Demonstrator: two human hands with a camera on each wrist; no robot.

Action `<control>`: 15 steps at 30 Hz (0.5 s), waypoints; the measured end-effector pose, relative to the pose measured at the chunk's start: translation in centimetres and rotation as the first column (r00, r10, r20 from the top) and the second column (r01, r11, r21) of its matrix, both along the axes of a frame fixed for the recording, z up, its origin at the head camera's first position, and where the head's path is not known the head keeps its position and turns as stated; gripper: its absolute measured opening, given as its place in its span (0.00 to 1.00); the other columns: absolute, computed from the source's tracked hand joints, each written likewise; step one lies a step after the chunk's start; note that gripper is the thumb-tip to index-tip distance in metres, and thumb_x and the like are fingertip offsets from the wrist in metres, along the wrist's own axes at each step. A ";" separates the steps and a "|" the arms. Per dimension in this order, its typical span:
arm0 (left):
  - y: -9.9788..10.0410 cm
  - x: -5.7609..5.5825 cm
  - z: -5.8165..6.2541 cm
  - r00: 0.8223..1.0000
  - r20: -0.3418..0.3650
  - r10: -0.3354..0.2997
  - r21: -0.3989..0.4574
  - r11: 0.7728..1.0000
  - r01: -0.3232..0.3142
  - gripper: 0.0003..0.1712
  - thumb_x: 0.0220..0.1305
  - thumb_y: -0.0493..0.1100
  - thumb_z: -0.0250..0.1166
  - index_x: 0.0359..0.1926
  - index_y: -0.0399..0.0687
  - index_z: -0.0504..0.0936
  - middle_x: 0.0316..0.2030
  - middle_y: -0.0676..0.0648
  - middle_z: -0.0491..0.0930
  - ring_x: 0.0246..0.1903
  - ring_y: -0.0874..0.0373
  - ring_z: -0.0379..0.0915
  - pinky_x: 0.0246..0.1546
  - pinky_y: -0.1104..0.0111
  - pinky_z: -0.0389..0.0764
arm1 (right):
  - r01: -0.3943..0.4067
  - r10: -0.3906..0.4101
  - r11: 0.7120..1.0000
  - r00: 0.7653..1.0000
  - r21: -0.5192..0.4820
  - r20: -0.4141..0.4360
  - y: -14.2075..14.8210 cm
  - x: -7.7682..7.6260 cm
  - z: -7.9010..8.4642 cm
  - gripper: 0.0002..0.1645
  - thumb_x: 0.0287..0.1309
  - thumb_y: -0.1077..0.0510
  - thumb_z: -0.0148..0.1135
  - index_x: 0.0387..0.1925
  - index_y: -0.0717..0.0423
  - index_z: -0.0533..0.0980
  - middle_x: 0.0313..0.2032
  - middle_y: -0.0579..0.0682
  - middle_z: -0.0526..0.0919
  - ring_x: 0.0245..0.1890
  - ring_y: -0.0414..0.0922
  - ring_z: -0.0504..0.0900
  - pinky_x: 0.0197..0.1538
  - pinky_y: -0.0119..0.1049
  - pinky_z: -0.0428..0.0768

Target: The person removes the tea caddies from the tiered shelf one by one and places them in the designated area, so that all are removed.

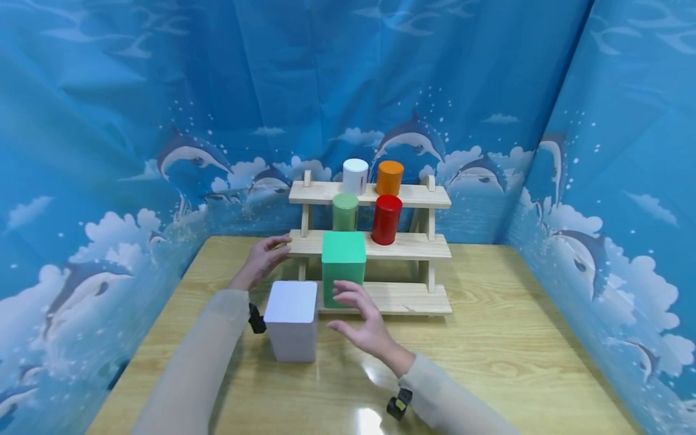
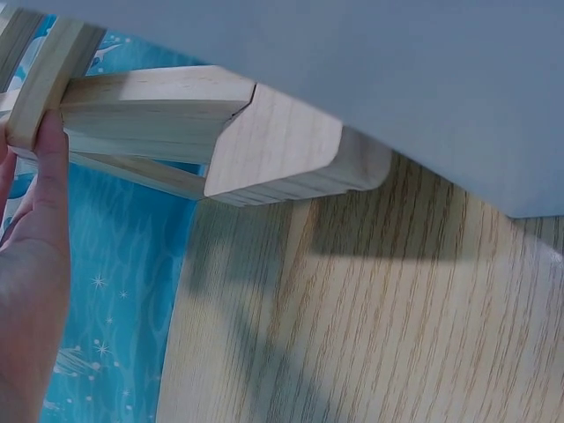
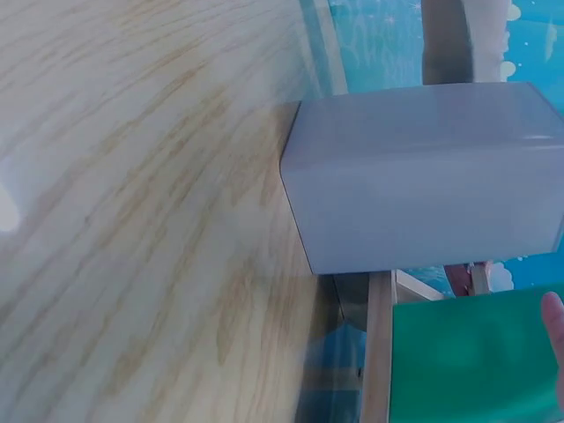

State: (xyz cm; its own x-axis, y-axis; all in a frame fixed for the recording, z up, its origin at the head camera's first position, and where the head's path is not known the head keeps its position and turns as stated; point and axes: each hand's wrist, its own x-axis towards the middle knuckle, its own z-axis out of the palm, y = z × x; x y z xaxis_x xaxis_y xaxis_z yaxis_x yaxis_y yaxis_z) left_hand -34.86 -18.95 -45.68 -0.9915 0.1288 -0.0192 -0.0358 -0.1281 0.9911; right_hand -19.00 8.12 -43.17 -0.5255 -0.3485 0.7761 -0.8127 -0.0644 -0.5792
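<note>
In the head view my left hand (image 1: pixel 264 258) is at the left end of the middle step of a three-step wooden shelf (image 1: pixel 418 246). The left wrist view shows that hand (image 2: pixel 40 256) with its thumb against the plank end and the other fingers beside it, gripping the plank. My right hand (image 1: pixel 365 318) is spread in front of a tall green box (image 1: pixel 344 251) on the bottom step, fingertips overlapping its front. One finger (image 3: pixel 553 322) shows over the green box (image 3: pixel 476 361) in the right wrist view. A white box (image 1: pixel 292 323) stands on the table between my forearms.
A white can (image 1: pixel 355 176) and an orange can (image 1: pixel 389 178) stand on the top step. On the middle step are a green can (image 1: pixel 345 211) and a red can (image 1: pixel 386 220). Dolphin-print curtains (image 1: pixel 326 90) enclose the wooden table (image 1: pixel 505 338).
</note>
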 end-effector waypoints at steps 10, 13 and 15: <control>-0.1 0.0 -0.2 1.000 -0.020 -0.010 0.003 1.000 0.010 0.26 0.63 0.37 0.60 0.60 0.32 0.67 0.65 0.42 0.60 0.57 0.54 0.65 0.51 0.70 0.76 | 0.020 -0.020 0.999 1.000 -0.030 -0.021 1.6 -0.1 0.1 0.24 0.40 0.77 0.66 0.43 0.69 0.72 0.49 0.75 0.68 0.47 0.67 0.71 0.50 0.43 0.79; -0.1 0.0 -0.3 1.000 -0.025 -0.014 0.006 1.000 0.014 0.27 0.63 0.38 0.60 0.61 0.32 0.66 0.65 0.42 0.60 0.56 0.55 0.66 0.51 0.69 0.76 | 0.013 -0.014 0.999 1.000 -0.048 -0.020 2.1 -0.4 -0.1 0.23 0.41 0.77 0.66 0.43 0.69 0.71 0.49 0.76 0.68 0.48 0.66 0.71 0.52 0.42 0.78; -0.1 0.0 -0.3 1.000 -0.027 -0.013 0.005 1.000 0.013 0.27 0.63 0.38 0.61 0.61 0.33 0.67 0.65 0.42 0.60 0.54 0.56 0.68 0.51 0.69 0.76 | 0.008 -0.010 0.998 1.000 -0.064 -0.029 2.5 -0.8 -0.5 0.22 0.42 0.76 0.66 0.43 0.69 0.71 0.49 0.77 0.67 0.48 0.65 0.71 0.54 0.41 0.77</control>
State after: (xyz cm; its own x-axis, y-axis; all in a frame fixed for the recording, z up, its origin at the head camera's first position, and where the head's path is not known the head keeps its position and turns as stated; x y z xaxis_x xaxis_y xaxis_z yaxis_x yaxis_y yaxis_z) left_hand -34.81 -19.04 -45.97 -0.9899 0.1416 0.0079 -0.0111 -0.1324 0.9911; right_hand -19.78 10.61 -43.72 -0.5049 -0.2925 0.8121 -0.8302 -0.0930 -0.5497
